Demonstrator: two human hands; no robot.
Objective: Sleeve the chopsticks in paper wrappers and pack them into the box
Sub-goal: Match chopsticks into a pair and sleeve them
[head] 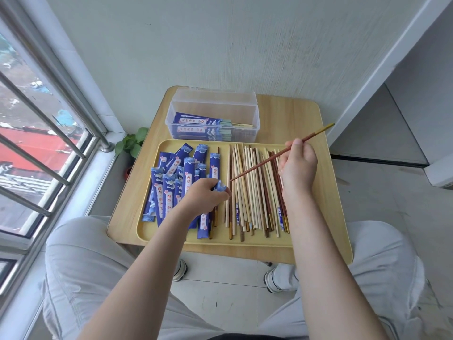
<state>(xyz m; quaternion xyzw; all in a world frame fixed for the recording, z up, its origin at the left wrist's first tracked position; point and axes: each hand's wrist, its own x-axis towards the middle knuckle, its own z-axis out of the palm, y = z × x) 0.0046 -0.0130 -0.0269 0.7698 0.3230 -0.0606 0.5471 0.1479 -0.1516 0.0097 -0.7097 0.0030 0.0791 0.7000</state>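
My right hand [297, 168] pinches a dark chopstick [267, 161] mid-frame, tip pointing left. My left hand [206, 195] grips a blue wrapper [220, 186] over the tray [152, 231].

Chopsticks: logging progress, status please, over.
Right hand holds dark chopstick, tip toward wrapper in left hand. Sleeved pairs in box. Nothing in the way.

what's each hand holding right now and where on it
The right hand pinches dark brown chopsticks toward their upper, gold-tipped end. The left hand grips a blue paper wrapper at its top end.
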